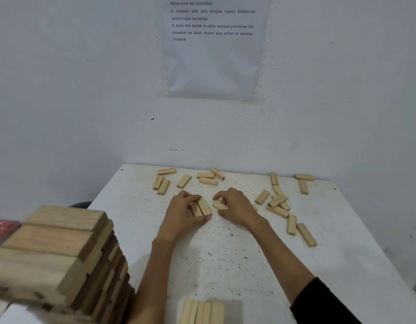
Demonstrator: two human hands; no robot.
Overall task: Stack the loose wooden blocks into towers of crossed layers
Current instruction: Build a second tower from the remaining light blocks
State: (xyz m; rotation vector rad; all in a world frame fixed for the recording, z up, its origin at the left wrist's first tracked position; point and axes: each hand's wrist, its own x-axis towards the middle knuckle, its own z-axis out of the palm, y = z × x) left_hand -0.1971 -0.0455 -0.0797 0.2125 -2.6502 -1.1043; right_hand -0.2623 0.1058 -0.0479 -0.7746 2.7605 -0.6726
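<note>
Cool, even, rather flat light fills the room, and the white table (225,265) looks bright. Faint grey shadows smudge its near half. At the table's near left corner the tall tower (55,253) is blurred, too close. The table's far edge bows slightly.

Blocks (303,234): pale matt wood. Tower (62,253): darker grained wood. Table (225,265): white, matt, speckled. Wall sheet (214,66): glossy, wrinkled.

White bench (214,265) with a scuffed top speckled in dark flecks, pale rough wall (85,90) rising straight behind bench, printed paper sheet (214,61) on wall above bench's far edge, blurred red object (3,228) left of bench, dark rounded shape (80,204) off bench's far-left corner.
</note>
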